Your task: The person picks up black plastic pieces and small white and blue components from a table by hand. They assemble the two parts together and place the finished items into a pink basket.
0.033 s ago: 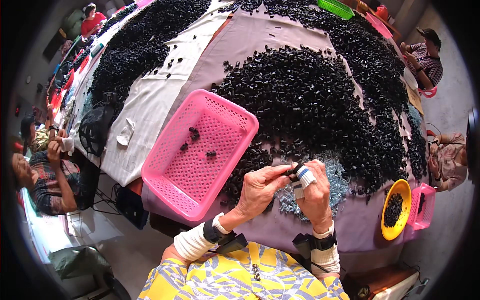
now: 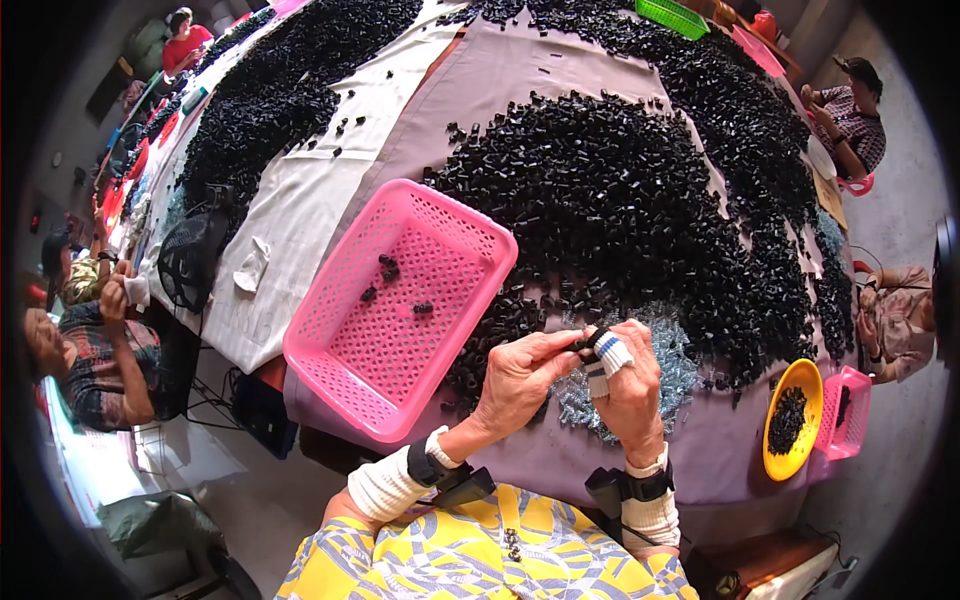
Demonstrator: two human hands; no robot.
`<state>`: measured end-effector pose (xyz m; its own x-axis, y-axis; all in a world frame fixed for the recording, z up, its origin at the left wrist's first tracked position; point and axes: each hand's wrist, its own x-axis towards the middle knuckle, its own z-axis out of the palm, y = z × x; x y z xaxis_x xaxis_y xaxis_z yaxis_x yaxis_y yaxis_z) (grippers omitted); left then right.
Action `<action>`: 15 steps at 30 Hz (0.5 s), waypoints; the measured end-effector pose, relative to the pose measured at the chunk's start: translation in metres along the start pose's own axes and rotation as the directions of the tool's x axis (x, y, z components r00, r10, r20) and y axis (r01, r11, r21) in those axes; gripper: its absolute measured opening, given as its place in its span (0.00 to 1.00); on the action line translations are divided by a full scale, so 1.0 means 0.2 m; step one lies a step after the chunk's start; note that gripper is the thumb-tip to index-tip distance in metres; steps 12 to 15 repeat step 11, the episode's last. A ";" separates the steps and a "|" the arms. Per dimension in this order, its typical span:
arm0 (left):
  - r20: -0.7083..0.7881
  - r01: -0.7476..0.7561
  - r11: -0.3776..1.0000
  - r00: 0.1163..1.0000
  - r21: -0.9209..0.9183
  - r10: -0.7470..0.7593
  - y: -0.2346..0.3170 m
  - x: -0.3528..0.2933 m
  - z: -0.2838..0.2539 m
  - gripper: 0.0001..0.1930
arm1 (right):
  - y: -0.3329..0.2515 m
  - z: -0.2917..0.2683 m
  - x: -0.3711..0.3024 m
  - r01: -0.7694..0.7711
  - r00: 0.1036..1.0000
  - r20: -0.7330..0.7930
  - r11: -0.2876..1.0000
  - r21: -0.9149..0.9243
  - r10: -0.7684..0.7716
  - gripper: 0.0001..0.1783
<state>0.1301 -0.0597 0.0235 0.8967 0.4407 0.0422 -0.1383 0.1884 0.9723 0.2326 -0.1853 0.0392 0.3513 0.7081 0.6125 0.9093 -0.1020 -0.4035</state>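
Observation:
My left hand [image 2: 517, 378] pinches a small black plastic piece [image 2: 580, 344] between thumb and fingertips. Against the same piece, the closed fingers of my right hand [image 2: 632, 395] meet the left ones, and white cloth finger covers with blue stripes wrap some of them. Both hands are just above a pile of small clear bluish pieces [image 2: 665, 350]. Beyond them spreads a large heap of small black plastic pieces [image 2: 590, 190]. To the left of my hands stands a pink perforated basket [image 2: 400, 425] with a few black clusters on its bottom.
A yellow bowl [image 2: 812, 385] of black pieces sits at the right table edge beside a small pink basket [image 2: 850, 415]. A crumpled white cloth [image 2: 252, 265] lies on the left. Other people work around the table; a green basket [image 2: 672, 16] is at the far side.

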 end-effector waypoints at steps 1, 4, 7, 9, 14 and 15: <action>-0.001 0.000 1.000 1.000 0.001 0.000 0.00 0.00 0.00 0.15 | 0.00 0.00 0.00 -0.007 1.000 -0.016 1.000 -0.004 0.006 0.25; 0.003 -0.047 0.995 0.999 0.093 0.047 0.01 0.01 0.00 0.15 | -0.01 0.00 0.00 -0.024 1.000 -0.018 1.000 -0.018 0.024 0.23; 0.004 -0.046 0.975 0.999 0.218 0.046 0.01 0.01 -0.01 0.15 | 0.00 0.00 0.00 -0.030 0.999 0.011 0.999 -0.022 0.030 0.23; -0.008 -0.041 0.972 0.999 0.231 0.044 -0.02 0.02 -0.01 0.15 | 0.00 -0.01 0.00 -0.027 0.999 0.027 0.999 -0.021 0.028 0.23; -0.016 -0.069 0.978 0.997 0.195 0.073 -0.04 0.02 -0.01 0.16 | 0.01 -0.01 -0.02 -0.042 0.995 0.088 0.998 -0.046 0.046 0.26; -0.016 -0.069 0.978 0.997 0.195 0.073 -0.04 0.02 -0.01 0.16 | 0.01 -0.01 -0.02 -0.042 0.995 0.088 0.998 -0.046 0.046 0.26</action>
